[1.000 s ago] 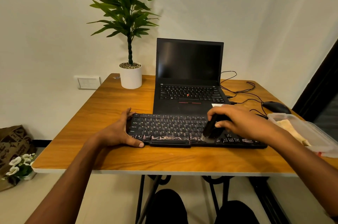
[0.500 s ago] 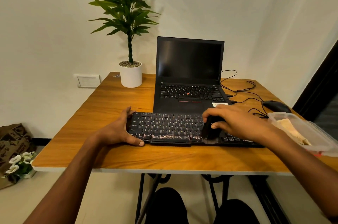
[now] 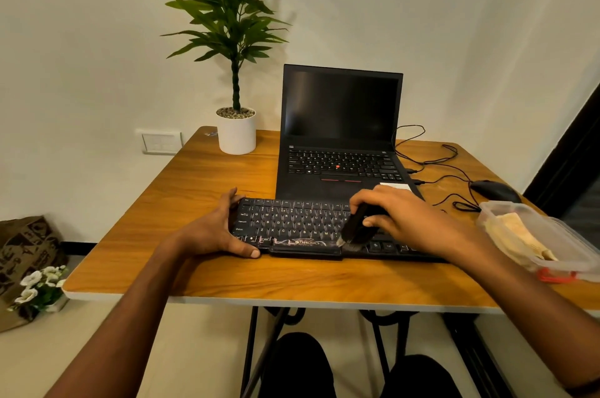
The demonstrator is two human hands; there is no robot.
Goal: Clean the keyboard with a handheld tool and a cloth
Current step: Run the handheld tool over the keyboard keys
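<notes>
A black keyboard (image 3: 292,225) lies across the front of the wooden table (image 3: 201,277). My left hand (image 3: 212,230) clasps its left end, thumb along the front edge. My right hand (image 3: 402,219) is closed around a small black brush (image 3: 354,225), held tilted with the bristles down on the bottom key row just right of the space bar. A pale yellow cloth (image 3: 516,235) lies folded inside a clear plastic container (image 3: 571,241) at the right edge of the table.
Right behind the keyboard stands an open black laptop (image 3: 341,137). A potted plant (image 3: 236,131) sits at the back left. Cables and a black mouse (image 3: 495,189) lie at the back right. A bag and flowers (image 3: 35,290) are on the floor to the left.
My right hand has carried the brush a little leftward along the lower key rows. My left hand has stayed on the keyboard's left end.
</notes>
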